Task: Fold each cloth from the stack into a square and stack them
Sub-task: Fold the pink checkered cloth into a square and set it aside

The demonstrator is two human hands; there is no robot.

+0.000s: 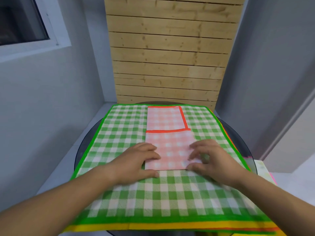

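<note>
The pink cloth (170,143) lies as a folded strip on the green cloth (122,126); the left hand (136,160) presses its near-left edge, fingers loose; the right hand (211,159) curls at the near-right edge, grip unclear; align corners before creasing

The pink cloth (167,147) — pink-and-white check with an orange hem — is folded into a narrow strip running near to far, flat on the middle of the green cloth (119,133). Its near part is doubled over, with the hemmed edge lying straight across the strip. The far part shows hem along its far and right sides. The green cloth, checked with a bright green hem, lies spread flat on top of the stack (170,226) — yellow and orange edges peek out at the near and right sides.
</note>
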